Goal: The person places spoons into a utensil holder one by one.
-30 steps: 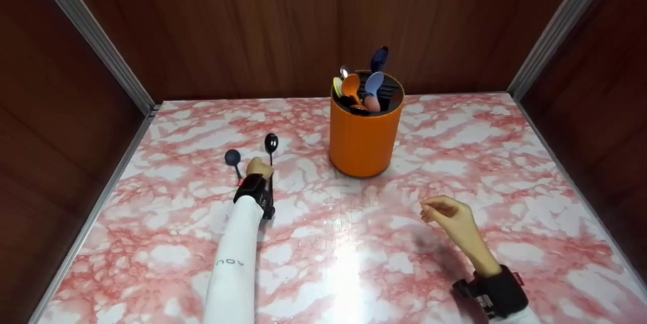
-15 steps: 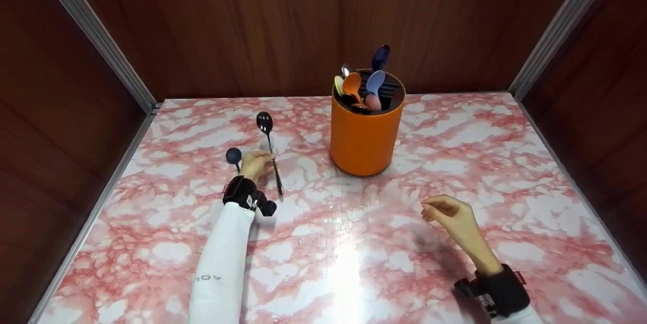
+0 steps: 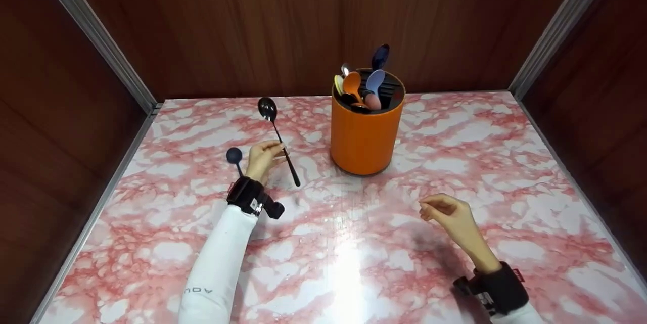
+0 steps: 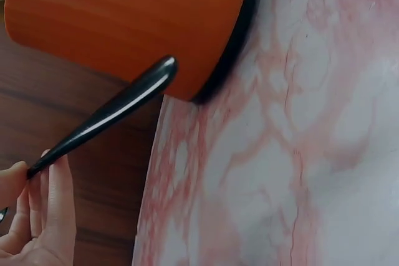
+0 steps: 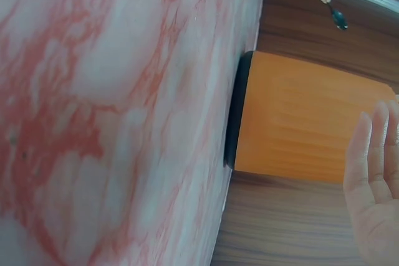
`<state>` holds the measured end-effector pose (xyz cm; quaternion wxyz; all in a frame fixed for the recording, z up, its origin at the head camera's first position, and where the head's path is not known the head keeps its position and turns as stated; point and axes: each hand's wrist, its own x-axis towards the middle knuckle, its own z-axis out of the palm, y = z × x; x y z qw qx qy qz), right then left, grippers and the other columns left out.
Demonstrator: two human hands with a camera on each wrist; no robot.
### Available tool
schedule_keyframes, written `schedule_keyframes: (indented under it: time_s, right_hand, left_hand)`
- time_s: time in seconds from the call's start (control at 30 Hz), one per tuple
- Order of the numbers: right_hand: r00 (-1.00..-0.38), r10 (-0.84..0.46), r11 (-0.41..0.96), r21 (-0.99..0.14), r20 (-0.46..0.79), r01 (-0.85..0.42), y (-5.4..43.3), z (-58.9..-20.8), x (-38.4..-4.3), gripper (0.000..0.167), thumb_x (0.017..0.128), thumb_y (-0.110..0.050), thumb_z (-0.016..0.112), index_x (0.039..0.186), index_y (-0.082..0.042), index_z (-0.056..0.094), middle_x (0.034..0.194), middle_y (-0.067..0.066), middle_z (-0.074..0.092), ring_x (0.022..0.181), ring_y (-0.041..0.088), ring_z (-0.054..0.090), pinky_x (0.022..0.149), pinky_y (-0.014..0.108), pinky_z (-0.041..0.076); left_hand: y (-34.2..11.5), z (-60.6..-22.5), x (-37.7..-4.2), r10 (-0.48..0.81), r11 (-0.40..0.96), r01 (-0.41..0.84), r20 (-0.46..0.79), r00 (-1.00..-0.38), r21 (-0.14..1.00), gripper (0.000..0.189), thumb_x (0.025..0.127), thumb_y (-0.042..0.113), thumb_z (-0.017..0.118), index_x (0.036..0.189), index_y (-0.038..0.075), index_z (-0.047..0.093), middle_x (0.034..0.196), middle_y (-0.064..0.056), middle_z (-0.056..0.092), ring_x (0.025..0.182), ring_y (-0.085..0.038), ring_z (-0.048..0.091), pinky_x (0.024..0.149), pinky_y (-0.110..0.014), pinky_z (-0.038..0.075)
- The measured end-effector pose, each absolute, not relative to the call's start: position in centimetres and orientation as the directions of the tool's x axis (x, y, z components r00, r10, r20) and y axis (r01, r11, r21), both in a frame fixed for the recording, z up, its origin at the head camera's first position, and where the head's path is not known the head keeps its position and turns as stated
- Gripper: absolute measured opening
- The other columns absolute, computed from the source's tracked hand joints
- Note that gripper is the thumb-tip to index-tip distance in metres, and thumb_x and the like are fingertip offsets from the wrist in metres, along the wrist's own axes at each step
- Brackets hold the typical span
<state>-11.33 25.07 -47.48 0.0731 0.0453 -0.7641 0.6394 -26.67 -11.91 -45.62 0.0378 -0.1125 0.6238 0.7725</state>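
Note:
My left hand [image 3: 265, 158] pinches a black long-handled spoon [image 3: 267, 109] by the middle of its handle, between thumb and fingers. The spoon's bowl points away to the back left, and its handle end slants toward the front right. In the left wrist view the thick end of the black handle [image 4: 118, 109] overlaps the orange holder. A dark round-headed spoon [image 3: 234, 155] lies on the table left of this hand, its handle partly hidden by the wrist. My right hand [image 3: 447, 211] hangs over the table at the right, fingers loosely bent, holding nothing.
An orange cylindrical holder [image 3: 363, 144] stands at the back middle. Several spoons, including an orange spoon [image 3: 351, 84] and a lilac spoon [image 3: 375, 81], stick up from its black slotted top. Wooden walls [image 3: 283, 31] enclose the marbled table [image 3: 313, 243] at the back and sides.
My left hand has lifted the black spoon off the table and moved it back and to the right, its handle end swinging rightward. The right hand has stayed in place.

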Motion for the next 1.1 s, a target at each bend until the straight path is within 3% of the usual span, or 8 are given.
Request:
schedule_keyframes:
  time_s: [0.23,0.53,1.1]
  right_hand:
    - [-0.989,0.026,0.171,-0.975,0.147,-0.141,24.8,-47.4,-11.4,0.014,0.084,0.006,0.060,0.095,0.013,0.063,0.072,-0.003,0.067,0.063,0.010,0.063,0.060,0.022,0.054]
    - [-0.994,-0.014,0.177,-0.978,0.110,-0.111,24.6,-47.2,-11.6,0.017,0.086,0.000,0.061,0.098,0.012,0.062,0.074,-0.005,0.067,0.067,0.008,0.063,0.063,0.022,0.054]
    - [-0.982,-0.119,0.160,-0.974,0.146,-0.164,22.5,-46.9,-12.5,0.020,0.085,-0.002,0.063,0.097,0.013,0.061,0.075,-0.007,0.066,0.069,0.006,0.063,0.065,0.021,0.055]
  left_hand:
    - [-11.1,-45.4,-25.9,-0.085,-0.274,-0.114,-0.142,-0.986,0.955,0.019,0.088,-0.006,0.053,0.104,-0.015,0.050,0.074,-0.003,0.061,0.062,-0.007,0.062,0.066,-0.025,0.057]
    - [-10.0,-44.8,-24.4,-0.054,-0.309,-0.093,-0.115,-0.992,0.946,0.009,0.086,-0.008,0.055,0.095,-0.007,0.053,0.076,-0.004,0.061,0.065,-0.010,0.064,0.065,-0.025,0.057]
    - [-7.2,-43.3,-20.2,0.109,-0.250,-0.026,0.001,-0.994,0.968,0.012,0.082,-0.010,0.058,0.094,-0.007,0.057,0.076,0.000,0.061,0.070,-0.010,0.062,0.067,-0.027,0.057]
